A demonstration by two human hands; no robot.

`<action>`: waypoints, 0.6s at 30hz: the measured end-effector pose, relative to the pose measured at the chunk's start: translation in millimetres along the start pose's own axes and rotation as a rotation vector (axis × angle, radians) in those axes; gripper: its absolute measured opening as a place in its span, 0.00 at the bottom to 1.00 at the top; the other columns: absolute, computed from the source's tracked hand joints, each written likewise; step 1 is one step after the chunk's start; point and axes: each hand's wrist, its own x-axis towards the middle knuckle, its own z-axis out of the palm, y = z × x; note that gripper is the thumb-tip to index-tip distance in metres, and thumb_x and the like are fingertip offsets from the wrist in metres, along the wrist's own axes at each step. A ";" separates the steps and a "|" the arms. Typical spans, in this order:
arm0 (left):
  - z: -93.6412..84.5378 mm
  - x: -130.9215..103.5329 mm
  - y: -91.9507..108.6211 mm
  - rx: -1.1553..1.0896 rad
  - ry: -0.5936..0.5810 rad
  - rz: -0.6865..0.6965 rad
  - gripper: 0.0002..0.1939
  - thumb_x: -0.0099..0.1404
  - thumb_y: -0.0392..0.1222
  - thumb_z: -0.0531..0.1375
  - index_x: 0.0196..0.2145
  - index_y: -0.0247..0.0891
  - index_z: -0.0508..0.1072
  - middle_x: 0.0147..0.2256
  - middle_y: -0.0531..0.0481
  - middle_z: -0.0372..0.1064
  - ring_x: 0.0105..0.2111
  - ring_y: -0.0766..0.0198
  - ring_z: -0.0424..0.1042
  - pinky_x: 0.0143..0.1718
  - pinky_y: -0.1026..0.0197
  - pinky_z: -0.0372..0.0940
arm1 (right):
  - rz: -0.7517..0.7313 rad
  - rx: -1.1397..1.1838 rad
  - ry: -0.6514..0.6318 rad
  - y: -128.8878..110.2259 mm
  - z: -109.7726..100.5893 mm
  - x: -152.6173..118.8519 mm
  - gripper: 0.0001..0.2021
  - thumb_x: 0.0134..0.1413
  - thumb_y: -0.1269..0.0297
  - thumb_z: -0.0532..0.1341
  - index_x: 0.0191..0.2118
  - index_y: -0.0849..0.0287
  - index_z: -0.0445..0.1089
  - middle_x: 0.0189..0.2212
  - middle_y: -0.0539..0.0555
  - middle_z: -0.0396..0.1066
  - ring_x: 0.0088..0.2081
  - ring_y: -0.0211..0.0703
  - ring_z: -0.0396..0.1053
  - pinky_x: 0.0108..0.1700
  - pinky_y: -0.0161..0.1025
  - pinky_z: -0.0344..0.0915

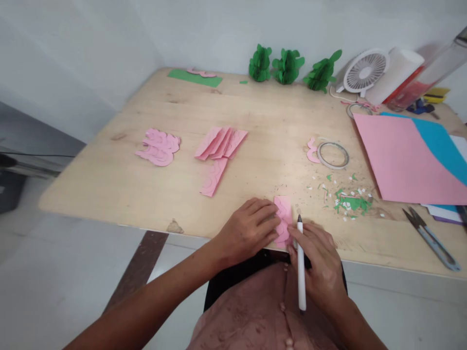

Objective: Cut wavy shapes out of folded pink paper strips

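Note:
A small pink paper strip [283, 221] with curved drawn lines lies at the table's front edge. My left hand [251, 231] rests on its left side, fingers bent and close together, pressing the strip down. On the strip's right side, my right hand [317, 257] holds a white pen [301, 272] between its fingers, with the dark tip pointing away from me. The right fingertips touch the strip's right edge. Farther back lies a stack of folded pink strips [221, 146], one strip sticking out with drawn curves. Left of that are cut pink wavy shapes [158, 147].
On the right are a tape roll [333, 155], green and white paper scraps [352, 203], pink sheet [408, 160] and thread snips [432, 239]. Green paper shapes [288, 66] and a white fan [366, 73] stand at the back. A green strip [195, 78] lies back left.

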 end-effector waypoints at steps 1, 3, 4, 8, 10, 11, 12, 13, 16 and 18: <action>0.0 0.2 0.1 0.000 -0.003 0.000 0.06 0.67 0.37 0.56 0.39 0.34 0.72 0.42 0.42 0.73 0.47 0.55 0.70 0.50 0.51 0.67 | -0.001 -0.006 0.007 0.3 0.2 -0.4 0.20 0.57 0.74 0.59 0.56 0.58 0.67 0.42 0.59 0.77 0.48 0.54 0.72 0.50 0.54 0.66; -0.1 0.7 0.5 0.001 -0.011 -0.006 0.06 0.67 0.37 0.57 0.39 0.34 0.72 0.42 0.43 0.73 0.47 0.55 0.70 0.50 0.51 0.67 | -0.004 -0.009 0.011 1.2 0.6 -1.1 0.20 0.58 0.73 0.59 0.56 0.57 0.67 0.41 0.59 0.77 0.48 0.54 0.72 0.50 0.54 0.66; -0.3 0.9 0.7 0.002 -0.015 -0.010 0.06 0.67 0.37 0.56 0.39 0.35 0.72 0.42 0.43 0.73 0.47 0.55 0.70 0.50 0.51 0.67 | -0.005 -0.008 0.010 1.8 0.7 -1.4 0.20 0.58 0.73 0.59 0.56 0.57 0.68 0.41 0.59 0.77 0.48 0.54 0.72 0.50 0.54 0.66; -1.2 2.0 1.6 -0.002 -0.027 -0.022 0.06 0.67 0.37 0.56 0.39 0.36 0.71 0.42 0.44 0.73 0.47 0.56 0.70 0.50 0.51 0.66 | -0.016 -0.008 0.000 4.2 1.6 -3.6 0.20 0.58 0.73 0.58 0.56 0.57 0.67 0.42 0.58 0.77 0.48 0.54 0.72 0.50 0.55 0.66; -1.6 2.5 1.9 -0.003 -0.039 -0.023 0.06 0.67 0.37 0.55 0.39 0.35 0.71 0.41 0.43 0.73 0.48 0.56 0.69 0.51 0.51 0.66 | -0.015 -0.010 -0.005 4.9 2.3 -5.1 0.21 0.58 0.73 0.58 0.57 0.56 0.66 0.44 0.59 0.76 0.49 0.54 0.71 0.51 0.55 0.66; -1.7 2.7 2.0 -0.003 -0.043 -0.023 0.06 0.67 0.37 0.55 0.39 0.35 0.71 0.41 0.43 0.72 0.48 0.56 0.69 0.51 0.51 0.66 | -0.013 -0.011 -0.006 5.0 2.6 -5.8 0.21 0.58 0.74 0.58 0.57 0.56 0.65 0.45 0.59 0.75 0.49 0.54 0.71 0.51 0.55 0.65; -1.8 2.8 2.1 -0.003 -0.046 -0.024 0.06 0.67 0.37 0.55 0.39 0.35 0.71 0.41 0.43 0.72 0.48 0.56 0.69 0.51 0.51 0.66 | -0.009 -0.013 -0.005 4.9 2.8 -6.4 0.21 0.58 0.74 0.58 0.57 0.57 0.65 0.45 0.59 0.75 0.50 0.54 0.70 0.52 0.55 0.65; -1.8 2.8 2.1 -0.002 -0.047 -0.024 0.06 0.67 0.37 0.55 0.39 0.34 0.71 0.42 0.43 0.72 0.48 0.56 0.69 0.51 0.51 0.66 | -0.004 -0.017 -0.004 4.6 3.0 -6.8 0.21 0.58 0.74 0.58 0.57 0.57 0.65 0.46 0.60 0.75 0.50 0.54 0.70 0.52 0.56 0.65; -1.6 2.5 2.1 0.005 -0.043 -0.032 0.06 0.67 0.37 0.55 0.39 0.34 0.71 0.43 0.42 0.72 0.49 0.55 0.69 0.52 0.51 0.66 | -0.005 -0.027 0.002 3.6 3.1 -7.1 0.20 0.58 0.75 0.58 0.56 0.59 0.65 0.46 0.62 0.74 0.50 0.55 0.69 0.52 0.57 0.65; -1.4 2.1 2.0 0.012 -0.047 -0.037 0.06 0.67 0.38 0.55 0.39 0.35 0.71 0.44 0.42 0.72 0.50 0.55 0.69 0.53 0.51 0.65 | -0.013 -0.029 0.003 3.4 3.1 -6.8 0.20 0.58 0.75 0.58 0.56 0.60 0.65 0.46 0.62 0.74 0.50 0.55 0.69 0.51 0.57 0.64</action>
